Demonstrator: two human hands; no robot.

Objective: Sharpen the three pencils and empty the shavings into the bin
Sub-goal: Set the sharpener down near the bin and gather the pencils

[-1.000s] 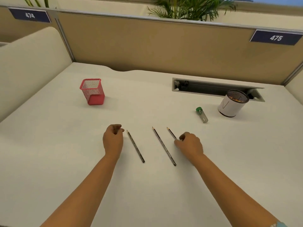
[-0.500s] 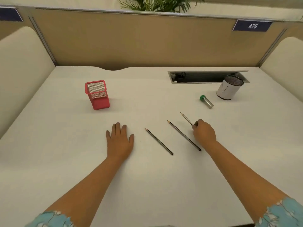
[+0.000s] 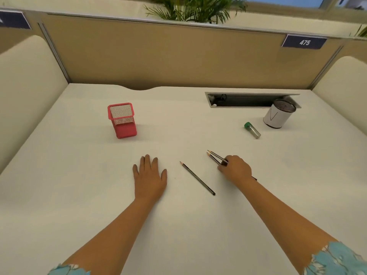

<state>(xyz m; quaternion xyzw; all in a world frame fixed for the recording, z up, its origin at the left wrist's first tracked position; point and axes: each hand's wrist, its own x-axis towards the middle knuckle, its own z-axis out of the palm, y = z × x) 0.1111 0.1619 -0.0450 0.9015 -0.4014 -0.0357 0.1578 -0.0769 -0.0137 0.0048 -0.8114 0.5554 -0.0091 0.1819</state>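
Note:
Two dark pencils [image 3: 215,156] stick out side by side from my right hand [image 3: 235,169], which is closed over their middles on the white desk [image 3: 79,185]. Their tips point up and left. A third dark pencil [image 3: 197,178] lies alone on the desk between my hands, slanted with its tip up-left. My left hand [image 3: 149,176] rests flat, fingers spread, holding nothing. A small sharpener [image 3: 252,130] with a green cap and clear barrel lies on its side at the right. Behind it stands a white cylindrical bin [image 3: 279,116] with a dark mesh rim.
A red mesh pencil holder [image 3: 122,120] stands at the left middle of the desk. A recessed cable tray slot [image 3: 244,100] is cut into the desk at the back right. Tan partition walls [image 3: 168,54] close off the back and sides.
My right hand has drawn the second pencil in beside the first, so both now lie together under its fingers. My left hand stays flat on the desk. The camera view has shifted.

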